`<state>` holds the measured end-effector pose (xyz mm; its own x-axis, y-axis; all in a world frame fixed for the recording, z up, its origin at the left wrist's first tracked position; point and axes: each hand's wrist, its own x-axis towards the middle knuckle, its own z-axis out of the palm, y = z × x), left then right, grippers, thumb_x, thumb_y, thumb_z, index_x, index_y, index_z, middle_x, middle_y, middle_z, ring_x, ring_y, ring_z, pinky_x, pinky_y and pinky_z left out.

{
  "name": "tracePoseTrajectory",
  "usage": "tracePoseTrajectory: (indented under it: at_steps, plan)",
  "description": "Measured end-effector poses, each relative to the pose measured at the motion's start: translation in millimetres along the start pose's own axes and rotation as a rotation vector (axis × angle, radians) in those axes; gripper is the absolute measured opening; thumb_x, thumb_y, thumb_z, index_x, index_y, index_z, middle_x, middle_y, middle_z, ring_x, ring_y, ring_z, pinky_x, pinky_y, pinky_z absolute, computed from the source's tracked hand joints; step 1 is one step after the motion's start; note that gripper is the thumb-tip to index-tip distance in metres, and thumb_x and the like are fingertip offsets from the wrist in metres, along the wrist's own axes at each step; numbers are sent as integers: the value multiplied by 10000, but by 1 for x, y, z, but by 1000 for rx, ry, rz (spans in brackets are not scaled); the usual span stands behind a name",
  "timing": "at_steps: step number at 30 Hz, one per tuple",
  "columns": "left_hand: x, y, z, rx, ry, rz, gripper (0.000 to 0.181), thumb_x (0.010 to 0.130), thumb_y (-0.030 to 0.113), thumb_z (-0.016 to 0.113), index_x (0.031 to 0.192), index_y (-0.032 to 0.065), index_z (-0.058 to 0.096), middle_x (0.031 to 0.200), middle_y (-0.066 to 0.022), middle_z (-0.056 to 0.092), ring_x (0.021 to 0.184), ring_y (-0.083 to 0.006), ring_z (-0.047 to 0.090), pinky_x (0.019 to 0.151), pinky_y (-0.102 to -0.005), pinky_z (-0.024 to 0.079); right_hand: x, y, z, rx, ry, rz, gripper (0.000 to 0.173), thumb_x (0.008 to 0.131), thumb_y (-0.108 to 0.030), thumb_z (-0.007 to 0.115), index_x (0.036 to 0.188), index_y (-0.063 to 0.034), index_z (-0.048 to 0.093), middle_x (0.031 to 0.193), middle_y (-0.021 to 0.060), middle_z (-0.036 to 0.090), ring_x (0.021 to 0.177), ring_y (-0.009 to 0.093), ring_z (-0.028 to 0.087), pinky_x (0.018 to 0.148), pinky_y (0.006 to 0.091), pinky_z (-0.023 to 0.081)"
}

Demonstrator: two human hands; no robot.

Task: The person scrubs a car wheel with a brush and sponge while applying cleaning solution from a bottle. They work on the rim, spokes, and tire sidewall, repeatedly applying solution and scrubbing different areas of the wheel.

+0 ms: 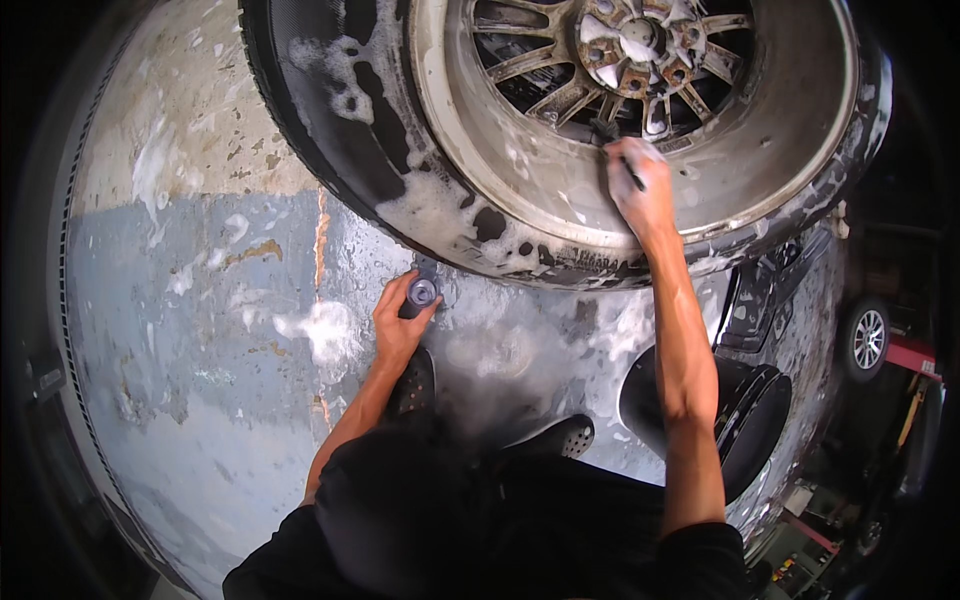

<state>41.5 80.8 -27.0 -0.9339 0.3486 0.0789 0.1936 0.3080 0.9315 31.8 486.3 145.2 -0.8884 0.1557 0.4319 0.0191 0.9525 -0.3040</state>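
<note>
A car wheel with its tire [390, 135] stands before me, its hollow inner side facing me. White soap foam [431, 206] streaks the tire's sidewall. My right hand [641, 187] is inside the rim barrel [517, 161], gripping a dark-handled brush [636, 176]. The brush's dark bristles reach the lower spokes [611, 112]; the hand is slightly blurred. Rust-brown stains and foam mark the hub [637, 45] above it. Lower left, just off the tire, my left hand [394, 326] holds a small round container [421, 292] between thumb and fingers. Its contents cannot be made out.
Beside my right forearm is a black bucket [754, 442]. Behind it sits a black plastic object [757, 300]. My dark perforated clogs [577, 436] are on the wet, worn painted floor [195, 315]. A slotted drain [67, 247] runs along the left. Farther right is another wheel [868, 341].
</note>
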Motion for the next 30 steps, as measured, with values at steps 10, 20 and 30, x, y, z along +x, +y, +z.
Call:
tracePoseTrajectory:
  at_steps: [10, 20, 30]
  plan:
    - [5, 2, 3, 13, -5, -30, 509, 818, 73, 916, 1271, -47, 720, 1237, -162, 742, 1140, -292, 719, 1027, -371, 542, 10, 6, -9, -11, 13, -44, 62, 922, -50, 675, 950, -8, 711, 973, 195, 746, 953, 411, 717, 886, 459, 552]
    - [9, 1, 7, -24, -5, -6, 503, 823, 72, 911, 1272, -50, 720, 1248, -171, 740, 1147, -299, 720, 1032, -375, 539, 24, 56, -14, 127, -172, 363, 151, 900, -149, 723, 946, -6, 733, 865, 179, 745, 811, 285, 733, 768, 400, 567]
    - [6, 0, 4, -18, 24, 30, 513, 823, 77, 914, 1278, -43, 709, 1237, -180, 729, 1126, -343, 717, 1005, -393, 552, 50, 43, -13, 80, -208, 310, 194, 907, -203, 700, 909, -16, 750, 841, 193, 748, 774, 290, 734, 747, 392, 566]
